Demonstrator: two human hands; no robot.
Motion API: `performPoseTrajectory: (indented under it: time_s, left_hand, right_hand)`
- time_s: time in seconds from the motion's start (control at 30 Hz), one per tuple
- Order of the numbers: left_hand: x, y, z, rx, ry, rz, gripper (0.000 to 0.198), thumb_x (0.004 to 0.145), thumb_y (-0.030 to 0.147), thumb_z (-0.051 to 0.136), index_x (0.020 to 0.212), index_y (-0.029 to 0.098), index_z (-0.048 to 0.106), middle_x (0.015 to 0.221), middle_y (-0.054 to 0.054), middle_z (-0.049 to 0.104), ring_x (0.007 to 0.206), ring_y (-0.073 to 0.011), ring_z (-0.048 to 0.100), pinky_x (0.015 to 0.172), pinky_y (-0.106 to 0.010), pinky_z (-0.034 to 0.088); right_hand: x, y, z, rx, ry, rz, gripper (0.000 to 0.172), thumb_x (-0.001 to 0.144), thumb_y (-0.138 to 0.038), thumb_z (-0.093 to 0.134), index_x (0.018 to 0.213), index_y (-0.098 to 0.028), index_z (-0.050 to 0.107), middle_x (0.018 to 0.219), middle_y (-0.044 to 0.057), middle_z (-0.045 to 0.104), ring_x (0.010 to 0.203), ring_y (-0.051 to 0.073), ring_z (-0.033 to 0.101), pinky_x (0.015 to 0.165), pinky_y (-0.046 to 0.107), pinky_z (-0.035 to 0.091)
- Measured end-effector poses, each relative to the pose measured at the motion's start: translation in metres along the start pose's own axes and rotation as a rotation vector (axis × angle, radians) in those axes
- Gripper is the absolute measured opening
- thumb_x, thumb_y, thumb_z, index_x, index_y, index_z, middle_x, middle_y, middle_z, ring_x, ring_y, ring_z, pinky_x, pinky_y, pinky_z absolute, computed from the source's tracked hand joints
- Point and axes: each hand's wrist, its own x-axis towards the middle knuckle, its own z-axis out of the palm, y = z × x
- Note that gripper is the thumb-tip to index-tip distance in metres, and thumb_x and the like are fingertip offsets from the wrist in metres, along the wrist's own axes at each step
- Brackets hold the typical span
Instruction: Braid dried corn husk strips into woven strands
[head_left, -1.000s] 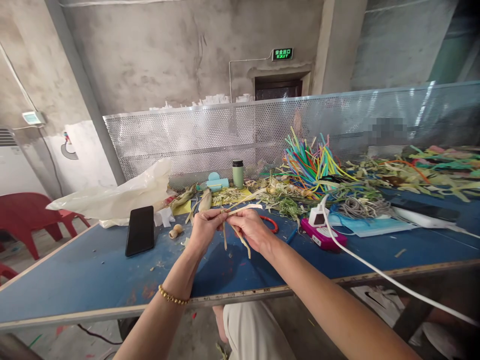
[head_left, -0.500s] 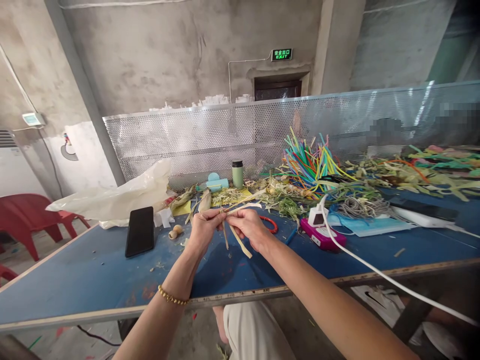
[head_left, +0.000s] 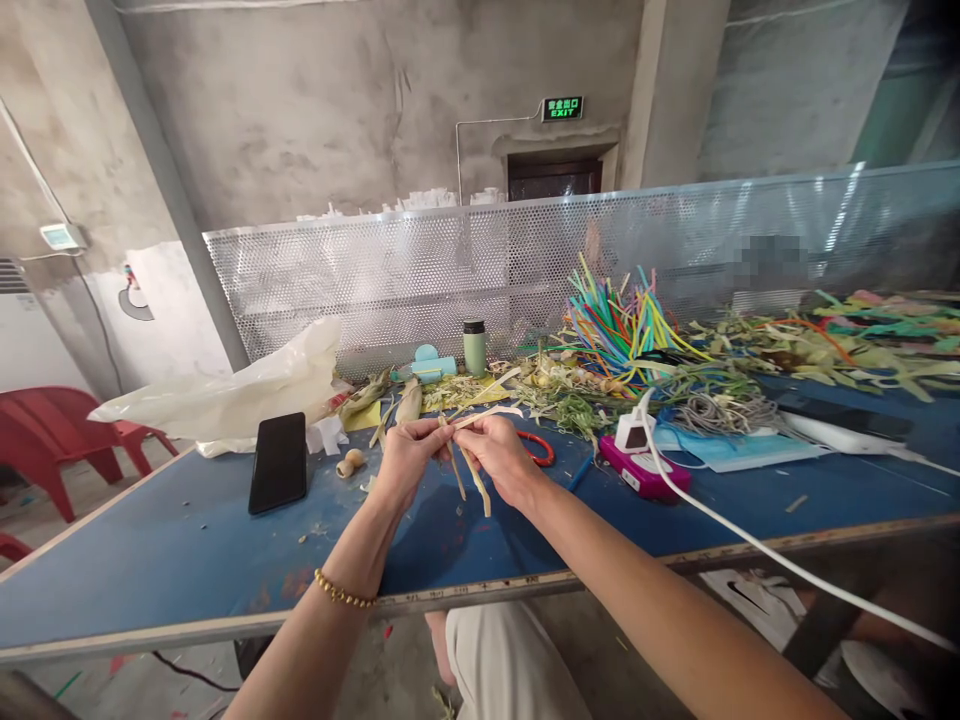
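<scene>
Pale, flat strips of dried husk or straw (head_left: pixel 477 482) are pinched between my two hands above the blue table. My left hand (head_left: pixel 409 455) grips them from the left, fingertips pressed together. On the other side my right hand (head_left: pixel 501 458) pinches the same strips, its fingertips touching those of my left. Two strip ends hang below the fingers, and others stick out above toward the upper right. The exact crossing of the strips is hidden by my fingers. Just right of my right hand lie red-handled scissors (head_left: pixel 541 450), their blades not visible.
A black phone (head_left: pixel 278 463) and small tan pieces (head_left: pixel 349 462) lie left of my hands. Behind stand a green bottle (head_left: pixel 474 348) and colourful pipe cleaners (head_left: pixel 626 325). To the right, a white cable runs from a charger (head_left: pixel 634 434) beside a magenta box (head_left: pixel 649 475) over the table edge.
The hanging strip ends have swung: the longer one now points more straight down, the thinner one slants farther right. Both hands keep their pinch in nearly the same place.
</scene>
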Motion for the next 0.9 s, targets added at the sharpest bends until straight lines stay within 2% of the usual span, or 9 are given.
performPoseTrajectory:
  time_s: [0.13, 0.37, 0.5, 0.7, 0.9]
  left_hand:
    - [0.000, 0.001, 0.001, -0.025, 0.044, -0.047, 0.034, 0.068, 0.046, 0.076, 0.063, 0.014, 0.066, 0.051, -0.001, 0.060, 0.049, -0.0104, 0.049, 0.051, -0.024, 0.036]
    - [0.000, 0.000, 0.000, 0.020, 0.081, -0.047, 0.033, 0.069, 0.044, 0.075, 0.061, 0.013, 0.065, 0.049, 0.000, 0.058, 0.047, -0.0094, 0.047, 0.051, -0.023, 0.034]
    - [0.001, -0.001, -0.001, 0.040, 0.077, -0.041, 0.029, 0.068, 0.040, 0.075, 0.060, 0.014, 0.064, 0.048, 0.001, 0.057, 0.047, -0.0089, 0.045, 0.051, -0.023, 0.033]
    - [0.001, 0.002, -0.002, 0.064, 0.084, -0.057, 0.029, 0.069, 0.040, 0.073, 0.059, 0.014, 0.063, 0.046, 0.001, 0.055, 0.045, -0.0082, 0.043, 0.048, -0.023, 0.028]
    - [-0.001, 0.004, -0.002, 0.067, 0.072, -0.072, 0.031, 0.069, 0.041, 0.073, 0.058, 0.014, 0.062, 0.045, 0.000, 0.056, 0.044, -0.0073, 0.041, 0.048, -0.022, 0.027]
  right_hand:
    - [0.000, 0.002, 0.001, -0.032, 0.005, -0.031, 0.015, 0.068, -0.028, 0.062, 0.060, -0.015, 0.061, 0.055, 0.001, 0.058, 0.046, 0.008, 0.041, 0.043, 0.022, 0.025]
    - [0.001, 0.003, 0.002, -0.036, 0.104, 0.008, 0.015, 0.068, -0.026, 0.068, 0.061, -0.016, 0.059, 0.051, -0.002, 0.055, 0.044, 0.008, 0.041, 0.044, 0.022, 0.029]
    - [0.000, 0.000, 0.000, -0.055, 0.069, 0.041, 0.016, 0.068, -0.025, 0.066, 0.058, -0.016, 0.059, 0.049, -0.002, 0.054, 0.041, 0.007, 0.039, 0.042, 0.022, 0.028]
    - [0.000, -0.003, -0.005, -0.091, 0.047, 0.080, 0.006, 0.066, -0.021, 0.064, 0.064, -0.015, 0.064, 0.043, -0.005, 0.047, 0.039, 0.007, 0.036, 0.040, 0.022, 0.023]
    - [0.002, 0.002, -0.009, -0.076, -0.023, 0.056, 0.021, 0.065, -0.024, 0.068, 0.053, -0.017, 0.053, 0.039, -0.006, 0.041, 0.036, 0.005, 0.030, 0.037, 0.021, 0.020]
